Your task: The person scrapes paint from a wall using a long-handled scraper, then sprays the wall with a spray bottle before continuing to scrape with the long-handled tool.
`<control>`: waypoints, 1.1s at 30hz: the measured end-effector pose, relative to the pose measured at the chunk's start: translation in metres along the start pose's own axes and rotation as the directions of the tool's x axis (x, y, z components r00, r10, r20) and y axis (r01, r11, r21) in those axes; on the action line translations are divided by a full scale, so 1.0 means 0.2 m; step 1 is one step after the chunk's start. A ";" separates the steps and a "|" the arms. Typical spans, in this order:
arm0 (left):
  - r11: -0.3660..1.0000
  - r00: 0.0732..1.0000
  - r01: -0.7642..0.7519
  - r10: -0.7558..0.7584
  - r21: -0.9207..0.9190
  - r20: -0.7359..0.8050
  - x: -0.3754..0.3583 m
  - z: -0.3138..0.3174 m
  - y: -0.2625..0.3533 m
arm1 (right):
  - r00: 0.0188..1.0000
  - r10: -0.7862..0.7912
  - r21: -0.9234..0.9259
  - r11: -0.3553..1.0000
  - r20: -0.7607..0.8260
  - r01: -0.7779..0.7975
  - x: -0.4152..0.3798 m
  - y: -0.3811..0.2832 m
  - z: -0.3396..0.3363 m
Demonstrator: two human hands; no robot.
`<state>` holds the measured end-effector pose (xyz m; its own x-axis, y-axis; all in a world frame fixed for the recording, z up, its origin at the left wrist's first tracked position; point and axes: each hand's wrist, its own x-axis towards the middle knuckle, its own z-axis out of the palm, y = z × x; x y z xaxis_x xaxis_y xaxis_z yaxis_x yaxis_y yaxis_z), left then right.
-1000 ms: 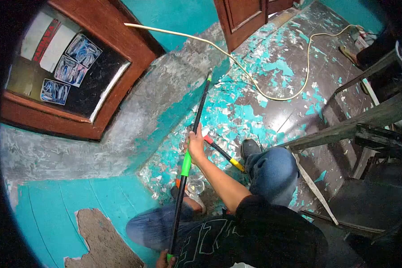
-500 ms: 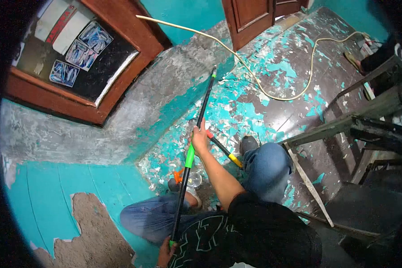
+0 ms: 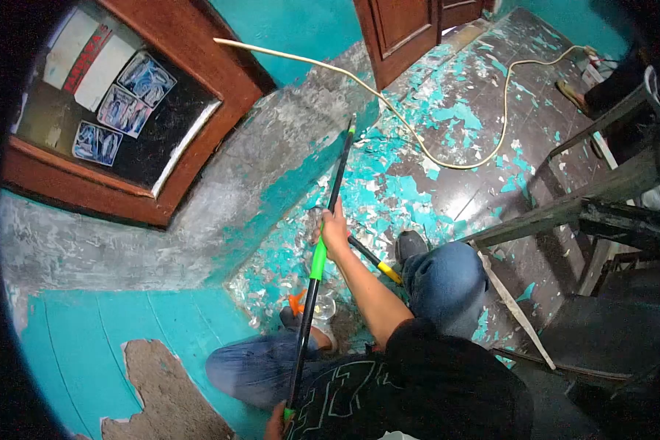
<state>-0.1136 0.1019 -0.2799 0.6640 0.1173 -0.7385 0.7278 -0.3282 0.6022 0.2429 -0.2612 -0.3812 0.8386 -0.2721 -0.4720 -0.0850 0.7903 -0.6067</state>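
A long black pole (image 3: 309, 312), with a green grip (image 3: 318, 262) and a small green band near its tip, is held aslant over the flake-strewn floor (image 3: 466, 199). The tip lies near the scraped wall (image 3: 198, 198); open floor extends rightward to a wooden frame (image 3: 565, 213). The pole is grasped by curled fingers of the right hand (image 3: 335, 233) and left hand (image 3: 275, 422). The yellow-banded tool's (image 3: 390, 273) red part, visible earlier, is now hidden.

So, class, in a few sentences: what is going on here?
A person's right hand and left hand hold a long black-and-green pole, the right farther up it. Its far end is at or near the lower part of a partly stripped wall. Turquoise flakes litter the dark floor.
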 end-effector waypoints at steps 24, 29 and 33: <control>0.834 0.965 -0.260 0.208 0.487 0.159 -0.09 0.27 0.95 | 0.990 -0.140 0.153 0.978 -0.007 0.140 0.23 -0.29 0.06; 0.542 0.937 -0.252 0.345 0.802 0.060 -0.48 -0.01 1.12 | 0.987 -0.161 0.078 0.984 0.001 0.161 -0.02 -0.12 0.28; 0.851 0.914 -0.354 0.403 0.388 -0.050 -0.69 -0.10 1.11 | 0.994 -0.069 0.122 0.991 0.081 0.059 -0.10 -0.23 0.39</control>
<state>-0.0405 0.0307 -0.0374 0.9085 0.0218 -0.4173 0.3179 -0.6843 0.6562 0.2715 -0.2498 -0.2942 0.8834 -0.2805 -0.3753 0.0308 0.8340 -0.5509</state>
